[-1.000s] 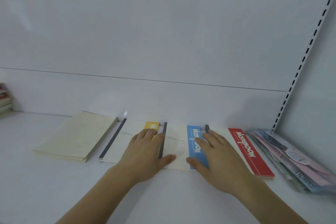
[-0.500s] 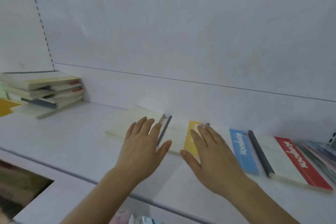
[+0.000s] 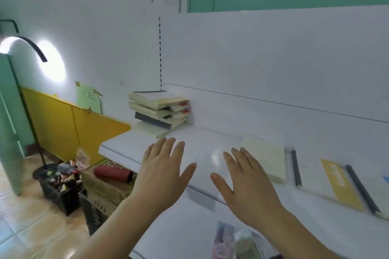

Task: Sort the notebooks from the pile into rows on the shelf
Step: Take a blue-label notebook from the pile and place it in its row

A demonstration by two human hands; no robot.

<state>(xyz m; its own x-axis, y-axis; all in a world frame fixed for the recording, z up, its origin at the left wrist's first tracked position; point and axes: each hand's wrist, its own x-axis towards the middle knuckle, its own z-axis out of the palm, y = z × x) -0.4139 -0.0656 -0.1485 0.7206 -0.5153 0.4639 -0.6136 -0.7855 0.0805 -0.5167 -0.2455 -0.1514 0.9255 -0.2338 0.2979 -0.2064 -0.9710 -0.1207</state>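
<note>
We see two bare hands & forearms, nothing else of the body. Left hand (image 3: 163, 171): no ring, no watch, no glove — forearm bare down to the bottom edge of the frame, no sleeve in view. Right hand (image 3: 247, 187): same, no jewellery, wrist bare, forearm uncovered to the frame's edge. Fingers (image 3: 233, 159) slim, nails short & plain w/ no polish that we can make out; thumbnail on the right hand shows as a small pale oval. No marks, bandages or tattoos that we can see — some motion blur, so fine detail is soft.
</note>
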